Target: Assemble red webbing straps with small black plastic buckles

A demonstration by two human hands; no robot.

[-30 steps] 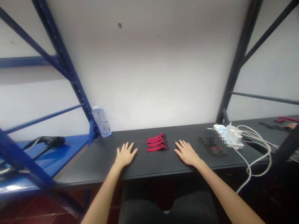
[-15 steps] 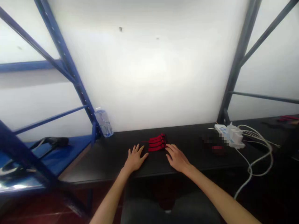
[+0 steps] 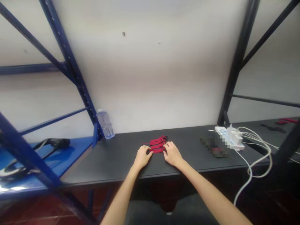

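Several narrow red straps (image 3: 156,142) with black parts at their right ends lie in a row across the middle of the black tabletop. My left hand (image 3: 142,157) is closed, thumb and fingers at the left end of the nearest red strap (image 3: 157,150). At that strap's right end, the fingers of my right hand (image 3: 172,154) are curled over it and hide part of it. The nearest strap stretches straight between both hands, low against the table.
A clear bottle (image 3: 105,124) stands at the back left beside a blue rack post. To the right lie a white power strip (image 3: 237,146) with plugs and looping white cables (image 3: 264,150), and a pixelated dark item (image 3: 214,147). A dark cabled device (image 3: 59,143) rests on the blue shelf (image 3: 79,149).
My left hand has moved right and closed from spread fingers onto the nearest red strap's left end. My right hand has curled in at its right end. The picture is darker.
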